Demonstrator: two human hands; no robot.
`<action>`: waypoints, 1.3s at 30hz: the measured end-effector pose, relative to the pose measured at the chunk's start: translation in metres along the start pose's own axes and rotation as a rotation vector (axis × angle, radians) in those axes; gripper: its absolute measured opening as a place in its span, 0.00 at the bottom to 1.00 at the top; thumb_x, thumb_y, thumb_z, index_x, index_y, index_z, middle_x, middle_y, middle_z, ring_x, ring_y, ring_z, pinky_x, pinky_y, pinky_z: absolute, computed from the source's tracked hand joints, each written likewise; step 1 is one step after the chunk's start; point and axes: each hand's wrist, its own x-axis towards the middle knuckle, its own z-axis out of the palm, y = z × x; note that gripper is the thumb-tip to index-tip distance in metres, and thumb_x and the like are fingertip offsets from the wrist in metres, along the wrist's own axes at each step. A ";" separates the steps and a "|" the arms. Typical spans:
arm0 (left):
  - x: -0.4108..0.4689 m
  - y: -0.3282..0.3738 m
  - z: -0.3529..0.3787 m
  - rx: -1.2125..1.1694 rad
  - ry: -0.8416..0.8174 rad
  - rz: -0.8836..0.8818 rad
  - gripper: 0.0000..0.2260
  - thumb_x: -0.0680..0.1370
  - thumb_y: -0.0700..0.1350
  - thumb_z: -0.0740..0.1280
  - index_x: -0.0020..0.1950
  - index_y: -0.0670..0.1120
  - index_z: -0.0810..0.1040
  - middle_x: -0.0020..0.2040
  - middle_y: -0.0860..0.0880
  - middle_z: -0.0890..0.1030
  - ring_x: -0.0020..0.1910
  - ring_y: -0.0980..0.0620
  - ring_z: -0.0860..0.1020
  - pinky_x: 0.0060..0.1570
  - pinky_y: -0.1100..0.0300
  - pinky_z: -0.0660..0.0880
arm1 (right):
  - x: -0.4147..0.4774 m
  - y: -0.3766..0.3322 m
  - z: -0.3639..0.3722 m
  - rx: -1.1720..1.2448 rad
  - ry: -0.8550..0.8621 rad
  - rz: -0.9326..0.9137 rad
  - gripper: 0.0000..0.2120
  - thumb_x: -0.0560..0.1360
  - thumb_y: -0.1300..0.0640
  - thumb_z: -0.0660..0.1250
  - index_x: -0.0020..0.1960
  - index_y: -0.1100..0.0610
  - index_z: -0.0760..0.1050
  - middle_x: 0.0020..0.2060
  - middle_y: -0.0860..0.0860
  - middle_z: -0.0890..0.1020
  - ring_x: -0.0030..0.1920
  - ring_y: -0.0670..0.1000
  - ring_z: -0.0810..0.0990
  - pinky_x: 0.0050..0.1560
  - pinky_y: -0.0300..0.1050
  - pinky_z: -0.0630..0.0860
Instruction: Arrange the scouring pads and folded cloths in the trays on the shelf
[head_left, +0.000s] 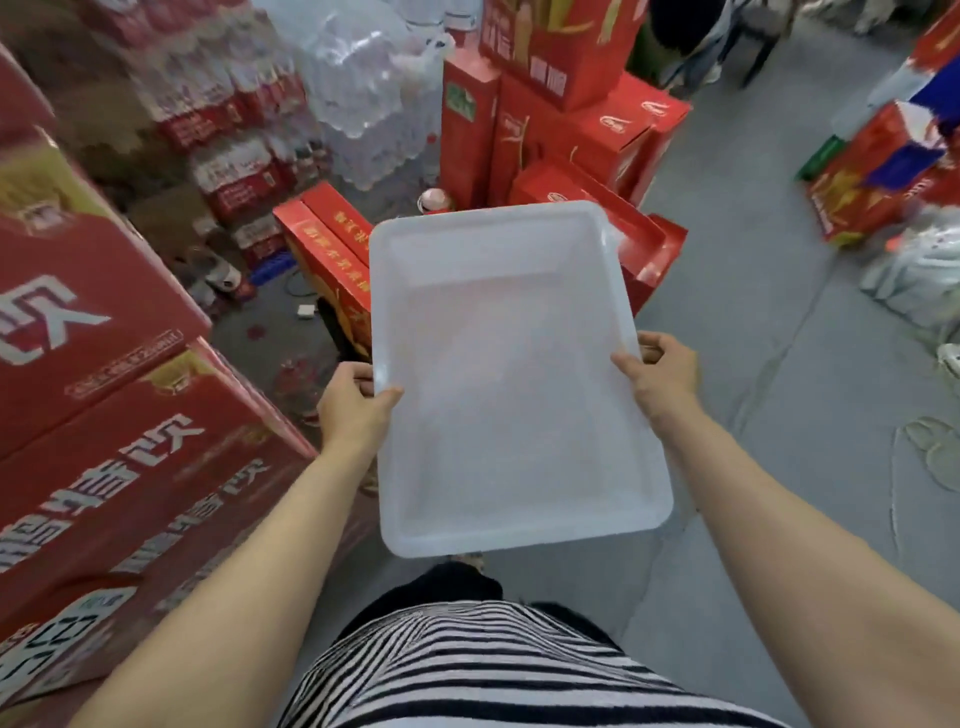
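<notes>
A translucent white plastic tray (498, 260) hangs in the air in front of me, level and with nothing in it. My left hand (353, 402) grips its left rim, thumb on top and fingers underneath. My right hand (660, 376) grips the right rim the same way. No scouring pads, folded cloths or shelf are in view.
Tall red cartons (104, 364) are stacked close on my left. More red boxes (566, 135) and shrink-wrapped water bottles (374, 93) stand ahead. Red packs and white bundles (904, 260) lie at the right. Grey floor (753, 364) runs between them.
</notes>
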 end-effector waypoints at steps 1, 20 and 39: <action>0.010 0.009 0.005 -0.010 0.015 -0.024 0.10 0.75 0.45 0.74 0.52 0.50 0.74 0.46 0.53 0.78 0.44 0.51 0.77 0.43 0.55 0.73 | 0.020 -0.005 0.005 -0.010 -0.014 0.003 0.14 0.73 0.62 0.73 0.58 0.58 0.78 0.37 0.46 0.79 0.36 0.45 0.78 0.38 0.37 0.74; 0.129 0.062 0.104 -0.163 0.466 -0.473 0.12 0.73 0.44 0.75 0.51 0.50 0.74 0.43 0.54 0.79 0.42 0.52 0.79 0.41 0.56 0.75 | 0.308 -0.091 0.167 -0.313 -0.627 -0.164 0.15 0.73 0.60 0.72 0.59 0.57 0.78 0.49 0.52 0.83 0.47 0.53 0.82 0.50 0.50 0.79; 0.178 0.036 0.122 -0.143 0.501 -0.601 0.13 0.74 0.42 0.74 0.54 0.49 0.74 0.43 0.53 0.77 0.40 0.54 0.75 0.34 0.63 0.68 | 0.340 -0.097 0.239 -0.666 -0.674 -0.279 0.12 0.76 0.55 0.68 0.59 0.56 0.77 0.55 0.54 0.83 0.58 0.59 0.79 0.59 0.51 0.73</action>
